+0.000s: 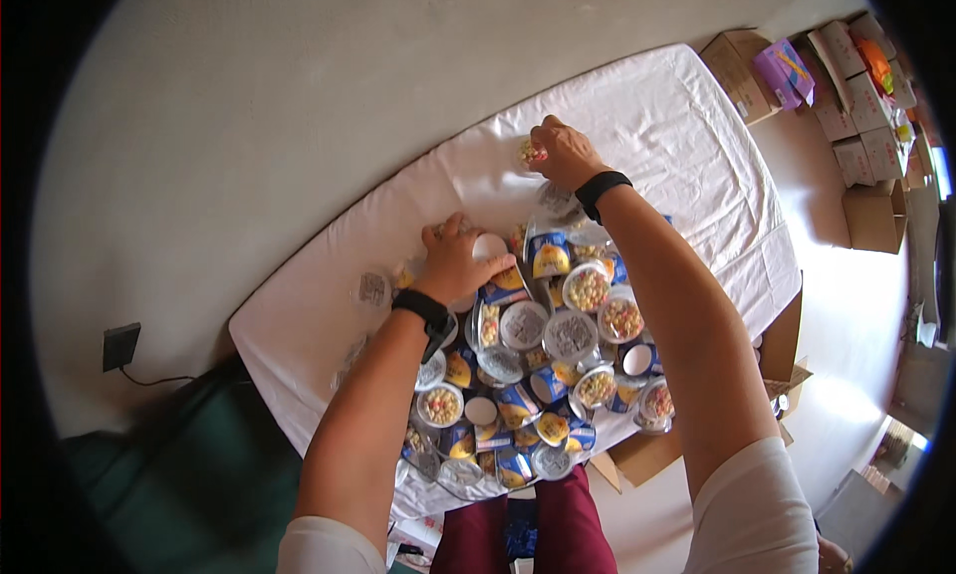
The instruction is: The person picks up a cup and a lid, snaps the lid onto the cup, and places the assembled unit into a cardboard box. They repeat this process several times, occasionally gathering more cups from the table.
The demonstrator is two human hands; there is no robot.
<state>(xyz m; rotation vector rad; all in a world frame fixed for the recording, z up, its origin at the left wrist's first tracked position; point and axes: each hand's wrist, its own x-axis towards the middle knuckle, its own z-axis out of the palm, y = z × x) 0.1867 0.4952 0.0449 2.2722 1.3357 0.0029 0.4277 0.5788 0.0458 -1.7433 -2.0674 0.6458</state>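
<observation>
Many clear plastic snack cups (523, 325) with blue-and-yellow labels lie heaped on the white-covered table in front of me. Several show small pink, yellow and cream pieces through their clear ends. Beyond the heap, my right hand (570, 156) is closed on one such snack cup (531, 154), held by its fingertips close to the cloth. My left hand (458, 262) curves around a snack cup with a pale round end (488, 246) at the heap's far left edge. Its thumb lies along the near side; the other fingertips are partly hidden among the cups.
A pale cloth (662, 126) covers the table, whose far edge runs along a wall (299, 96). Stacked boxes (864, 106), an open carton (742, 71) and a purple box (785, 74) stand at the right. A black wall fixture with a cord (121, 346) is at the left.
</observation>
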